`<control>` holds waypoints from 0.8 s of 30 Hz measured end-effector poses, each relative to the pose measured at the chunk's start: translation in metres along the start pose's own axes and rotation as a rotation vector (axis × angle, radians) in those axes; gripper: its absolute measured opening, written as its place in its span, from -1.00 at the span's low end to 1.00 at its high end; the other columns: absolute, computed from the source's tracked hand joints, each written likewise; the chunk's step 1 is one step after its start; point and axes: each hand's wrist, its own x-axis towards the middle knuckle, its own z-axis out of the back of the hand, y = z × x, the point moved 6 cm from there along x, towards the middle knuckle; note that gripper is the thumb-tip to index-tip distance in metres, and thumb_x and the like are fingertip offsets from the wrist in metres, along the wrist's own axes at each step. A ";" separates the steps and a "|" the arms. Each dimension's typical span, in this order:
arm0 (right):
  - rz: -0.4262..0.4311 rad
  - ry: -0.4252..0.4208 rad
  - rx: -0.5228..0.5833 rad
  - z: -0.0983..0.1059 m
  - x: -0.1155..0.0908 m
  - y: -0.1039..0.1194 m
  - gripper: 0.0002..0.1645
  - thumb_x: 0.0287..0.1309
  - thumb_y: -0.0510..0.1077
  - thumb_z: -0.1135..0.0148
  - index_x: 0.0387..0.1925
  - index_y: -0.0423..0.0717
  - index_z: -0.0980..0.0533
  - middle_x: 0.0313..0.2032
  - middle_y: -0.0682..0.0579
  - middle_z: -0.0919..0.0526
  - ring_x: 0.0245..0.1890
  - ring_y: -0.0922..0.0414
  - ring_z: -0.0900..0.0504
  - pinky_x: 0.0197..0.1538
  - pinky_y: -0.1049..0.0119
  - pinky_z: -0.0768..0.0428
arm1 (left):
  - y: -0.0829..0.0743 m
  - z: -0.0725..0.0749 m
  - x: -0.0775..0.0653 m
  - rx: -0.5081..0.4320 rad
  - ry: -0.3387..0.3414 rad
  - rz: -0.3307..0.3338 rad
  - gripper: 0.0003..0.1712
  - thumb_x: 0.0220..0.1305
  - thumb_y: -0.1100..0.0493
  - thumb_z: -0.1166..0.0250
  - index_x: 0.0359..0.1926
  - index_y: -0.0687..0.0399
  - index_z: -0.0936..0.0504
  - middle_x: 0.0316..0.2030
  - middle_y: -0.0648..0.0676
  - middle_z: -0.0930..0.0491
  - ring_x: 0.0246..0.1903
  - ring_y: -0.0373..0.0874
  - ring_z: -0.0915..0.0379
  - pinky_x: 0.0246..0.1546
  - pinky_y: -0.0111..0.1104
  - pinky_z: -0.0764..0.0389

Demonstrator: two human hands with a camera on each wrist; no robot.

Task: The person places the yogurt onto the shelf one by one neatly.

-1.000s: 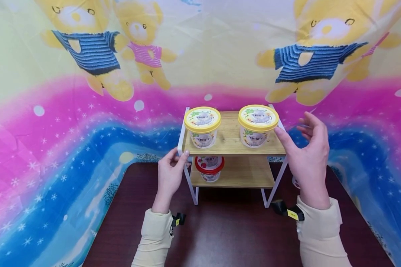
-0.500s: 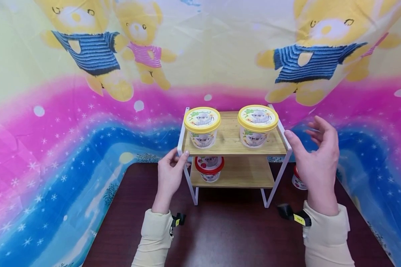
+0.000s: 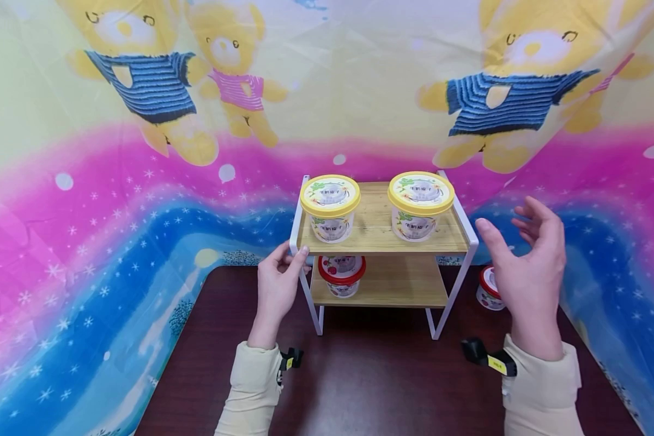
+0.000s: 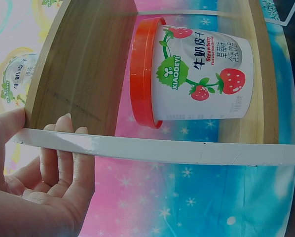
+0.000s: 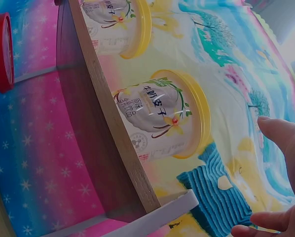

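While the left hand [image 3: 278,281] pinches the front left corner of the rack [image 3: 454,297], thumb at the shelf edge and fingers curled behind the white bar [image 4: 197,153], the right hand [image 3: 531,281] hovers just off the rack's right side, fingers apart and loosely bent, holding nothing. Right wrist view agrees: a gap between that hand and the nearest tub.

On the rack: 3 tubs. Upper shelf [image 3: 370,233] carries 2, the left yellow-lidded tub [image 3: 330,212] and the right yellow-lidded tub [image 3: 421,209], both upright, apart. Lower shelf [image 3: 400,284] carries 1, the strawberry tub [image 3: 342,278], red-lidded, upright at the left end.

Off the rack: 1 more red-lidded tub [image 3: 489,289], on the tabletop [image 3: 360,387] to the right, partly hidden by the right hand.

Progress, by judgement: 3 tubs look settled on the shelves, no hand on any; the 1 on the tabletop is the only tub seen unshelved. Whether others stand out of view, cannot tell.
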 end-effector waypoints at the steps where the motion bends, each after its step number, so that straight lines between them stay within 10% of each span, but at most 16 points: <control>1: -0.001 -0.002 -0.003 0.001 0.000 -0.001 -0.13 0.27 0.11 -0.40 0.51 0.21 -0.21 0.36 0.08 -0.38 0.36 0.13 -0.35 0.40 0.24 -0.25 | 0.000 0.000 0.000 0.000 0.000 0.001 -0.52 0.40 -0.06 -0.36 0.17 0.14 -0.66 -0.43 0.15 -0.59 -0.40 -0.02 -0.66 -0.26 -0.27 -0.70; 24: -0.079 -0.004 -0.055 0.012 0.001 -0.025 -0.12 0.27 0.20 -0.36 0.52 0.27 -0.19 0.38 0.07 -0.35 0.37 0.12 -0.32 0.41 0.25 -0.21 | -0.001 0.000 0.000 0.005 0.000 -0.004 -0.52 0.40 -0.07 -0.36 0.17 0.14 -0.66 -0.44 0.15 -0.58 -0.41 -0.02 -0.66 -0.30 -0.28 -0.69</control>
